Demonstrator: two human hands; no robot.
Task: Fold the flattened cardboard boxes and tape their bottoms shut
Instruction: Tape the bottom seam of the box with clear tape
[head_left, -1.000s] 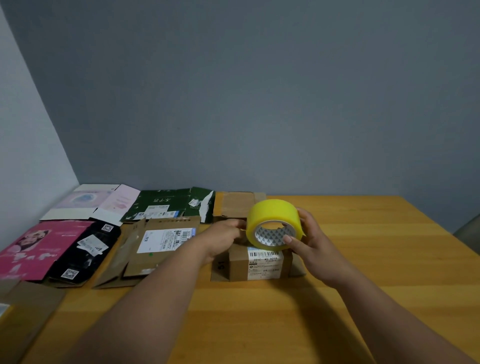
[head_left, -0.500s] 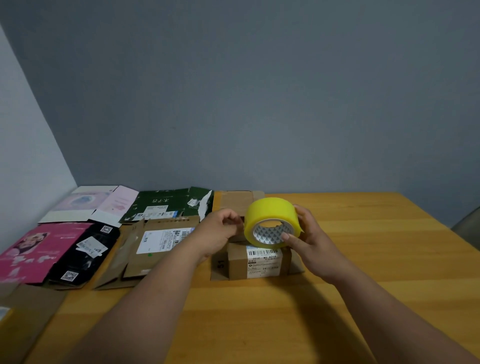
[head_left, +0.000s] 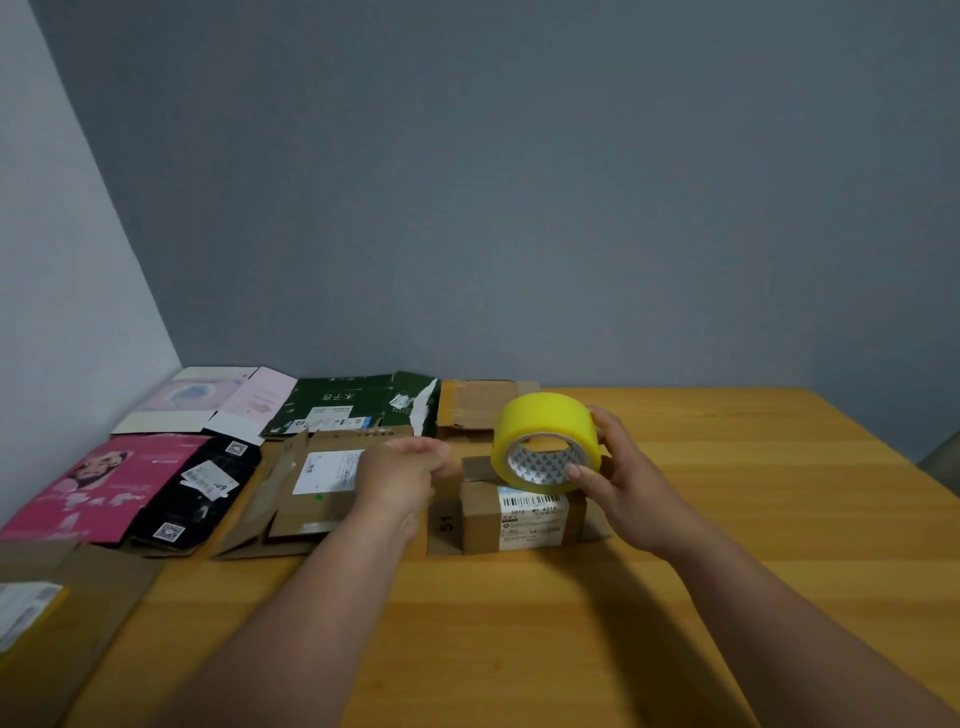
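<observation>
tape (head_left: 540, 434) is the step i'm on: my right hand (head_left: 626, 480) grips the yellow roll, thumb on its near rim and fingers round the far side, holding it just above the small brown box (head_left: 514, 519) at the middle of the table (head_left: 727, 597). my left hand (head_left: 402, 475) sits just left of the roll with fingers curled; i judge it's pinching the clear tape's loose end, though i can't see the strip. more flattened boxes (head_left: 322, 488) lie along the left. next i'd draw the strip out and press it over the box's seam.
</observation>
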